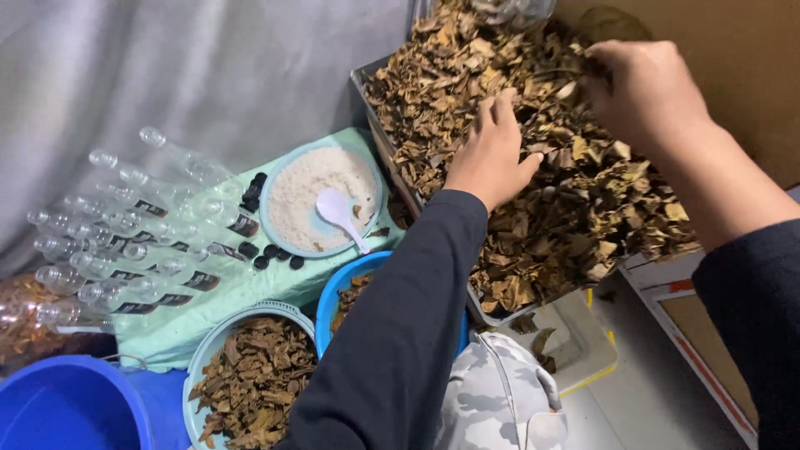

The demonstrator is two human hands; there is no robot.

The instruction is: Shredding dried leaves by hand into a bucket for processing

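From the head camera, both hands are digging in a big tray (377, 108) heaped with dry brown leaves (550, 208). The left hand (492, 154) is lying flat on the pile, fingers spread wide, pressing but not gripping. The right hand (642, 92) is curling its grip around a bunch of leaves near the top. Below, on the counter (250, 287), a pale bowl (321, 200) of white powder is holding a white spoon (337, 212), beside clear bottles (125, 250). Scooping gently with cupped fingers looks best, so crumbly bits are not spilling.
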